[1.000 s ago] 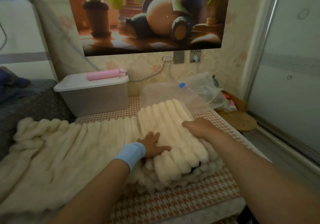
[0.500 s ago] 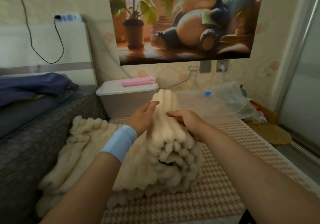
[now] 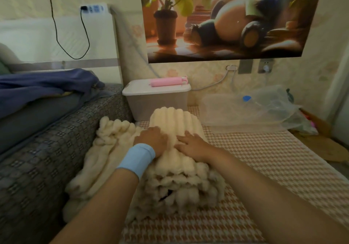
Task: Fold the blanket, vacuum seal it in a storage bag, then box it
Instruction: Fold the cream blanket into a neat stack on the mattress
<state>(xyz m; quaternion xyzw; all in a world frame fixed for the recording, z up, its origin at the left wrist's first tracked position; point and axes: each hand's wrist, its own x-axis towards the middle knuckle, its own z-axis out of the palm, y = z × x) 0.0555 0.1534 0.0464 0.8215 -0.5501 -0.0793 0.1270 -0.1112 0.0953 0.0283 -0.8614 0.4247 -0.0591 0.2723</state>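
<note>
A cream ribbed fluffy blanket [image 3: 175, 122] lies rolled into a thick bundle on the checked mat [image 3: 264, 158], with its loose end trailing left against the sofa. My left hand [image 3: 153, 139], with a blue wristband, presses flat on top of the roll. My right hand [image 3: 192, 143] lies beside it, fingers spread on the roll. A clear vacuum storage bag [image 3: 251, 109] with a blue valve lies behind to the right. A lidded plastic box [image 3: 156, 100] stands at the back, with a pink hand pump [image 3: 168, 81] on its lid.
A grey patterned sofa [image 3: 47, 149] runs along the left, with dark blue bedding [image 3: 43, 85] on it. A poster hangs on the back wall above wall sockets. A round wooden board [image 3: 324, 145] and small items lie at the right edge near a sliding door.
The blanket was rolled further left into a tighter bundle. Both hands went from lifting the upright fold to pressing down flat on top of the roll. The view shifted left.
</note>
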